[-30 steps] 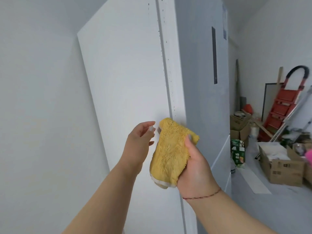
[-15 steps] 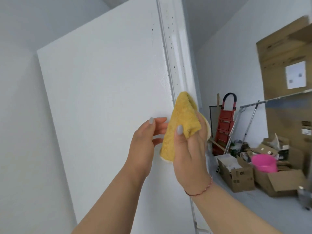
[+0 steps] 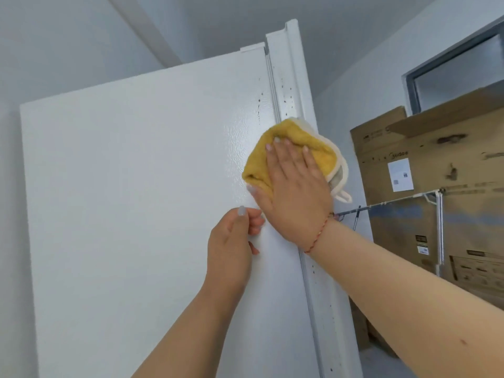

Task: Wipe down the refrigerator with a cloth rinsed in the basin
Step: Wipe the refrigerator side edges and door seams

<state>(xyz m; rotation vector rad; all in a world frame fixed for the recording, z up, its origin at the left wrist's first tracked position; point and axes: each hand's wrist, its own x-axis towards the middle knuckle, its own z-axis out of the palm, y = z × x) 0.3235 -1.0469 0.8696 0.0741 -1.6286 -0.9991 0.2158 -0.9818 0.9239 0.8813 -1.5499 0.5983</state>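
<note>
Up high, right hand (image 3: 296, 186) flattens cloth (image 3: 272, 148) on fridge (image 3: 136, 186) to scrub specks; left hand (image 3: 231, 241) loosely curled, empty.

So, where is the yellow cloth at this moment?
In the head view, the yellow cloth lies pressed under the right hand against the refrigerator side, by its speckled front edge.

Pale grey-white walls (image 3: 68, 45) meet a sloped ceiling (image 3: 231, 20) overhead, evenly lit by soft daylight. High on the right wall is a window with a dark grey frame (image 3: 447, 64) and frosted glass. Beneath it stand large brown cardboard boxes (image 3: 463, 214), one bearing a white paper label (image 3: 400, 174). A thin metal rack (image 3: 439, 227) stands before them. A strip of grey floor (image 3: 381, 364) shows lower right.
</note>
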